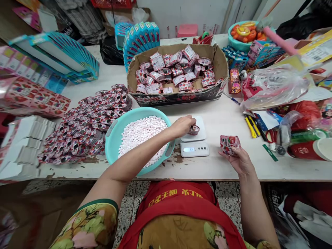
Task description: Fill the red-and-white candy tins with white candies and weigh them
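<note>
A carton [178, 99] is placed behind the scale [194, 150], a bowl [113, 145] left of it. The left hand [184, 125] is bunched at a packet [194, 131] atop the scale, grip undetermined; rightward, another packet [227, 143] is grasped by the right hand [241, 159].

We've bare tabletop [219, 116] btwn the scale [194, 151] & the small pack [228, 144] in our R hand [242, 162]; a hand could pass there, up to the carton [178, 98], whose front wall blocks the way further back. Our L hand [184, 126] occupies the space over the scale's platform. To our L, the basin [109, 152] sits just beside the scale, forearm across it, then piled packs [85, 121]. Far R: cutters [251, 126], plastic bag [275, 88] & red cup [301, 151] obstruct.
</note>
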